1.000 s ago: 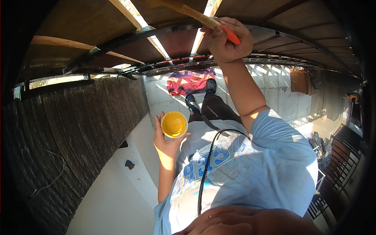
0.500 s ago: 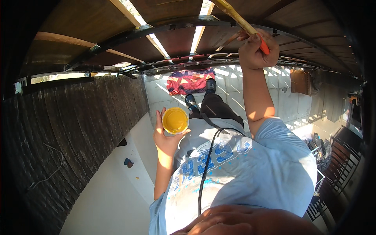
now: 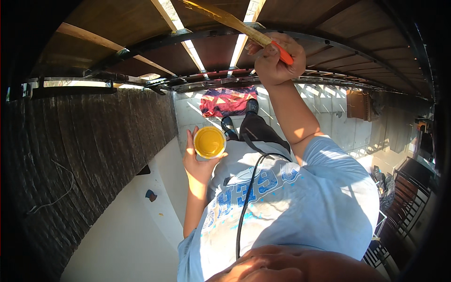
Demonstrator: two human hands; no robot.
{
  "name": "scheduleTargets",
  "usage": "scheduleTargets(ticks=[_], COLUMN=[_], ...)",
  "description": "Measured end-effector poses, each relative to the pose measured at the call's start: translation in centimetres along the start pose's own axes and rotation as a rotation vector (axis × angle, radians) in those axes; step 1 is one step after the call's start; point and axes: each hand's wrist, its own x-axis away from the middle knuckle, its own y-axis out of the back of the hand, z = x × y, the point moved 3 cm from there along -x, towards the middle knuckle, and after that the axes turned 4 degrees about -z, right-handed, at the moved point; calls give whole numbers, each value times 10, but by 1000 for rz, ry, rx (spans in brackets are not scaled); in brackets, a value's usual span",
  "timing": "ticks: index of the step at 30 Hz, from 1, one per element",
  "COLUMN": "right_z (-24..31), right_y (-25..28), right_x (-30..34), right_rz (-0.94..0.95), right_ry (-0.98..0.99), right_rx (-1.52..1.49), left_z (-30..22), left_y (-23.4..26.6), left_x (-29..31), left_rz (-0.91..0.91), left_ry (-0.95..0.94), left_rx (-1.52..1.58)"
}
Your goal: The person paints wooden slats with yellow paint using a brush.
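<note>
My left hand (image 3: 199,167) holds a small round cup (image 3: 209,142) from below and the side, in front of my belly. Its mouth faces up and its inside is yellow, apparently paint. Raised high at the top right of centre, my right hand (image 3: 281,58) is closed round a slim paintbrush (image 3: 244,29) with an orange handle end. The yellow-smeared shaft points up and left, across the slatted dark structure (image 3: 206,51) overhead. The brush's far tip is at the dark upper rim, so I cannot make out its bristles or whether it touches a panel.
Dark metal bars (image 3: 155,42) arch close above my right hand. A dark plank-like wall (image 3: 94,155) stands at left. A red patterned cloth (image 3: 223,102) lies on the tiled floor near my feet. A brown box (image 3: 359,104) and a dark metal rack (image 3: 408,188) stand at right.
My right hand has moved left and slightly down with the paintbrush, which now lies at a flatter slant. The left hand and cup are nearly unchanged.
</note>
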Motion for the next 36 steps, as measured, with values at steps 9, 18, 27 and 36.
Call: scheduleTargets(ticks=[9, 18, 27, 36], right_z=[-27, -25, -18, 13], right_y=[-24, 6, 51, 76], right_x=[-9, -21, -24, -24], right_rz=[17, -30, -108, -232], right_ry=[99, 150, 122, 110], right_rx=[20, 136, 189, 312], left_z=[3, 6, -1, -12], left_y=[1, -2, -9, -11], left_x=[4, 1, -6, -11], left_rz=[-41, -29, 51, 76], left_ry=[58, 32, 92, 99], left_rx=[6, 1, 35, 8])
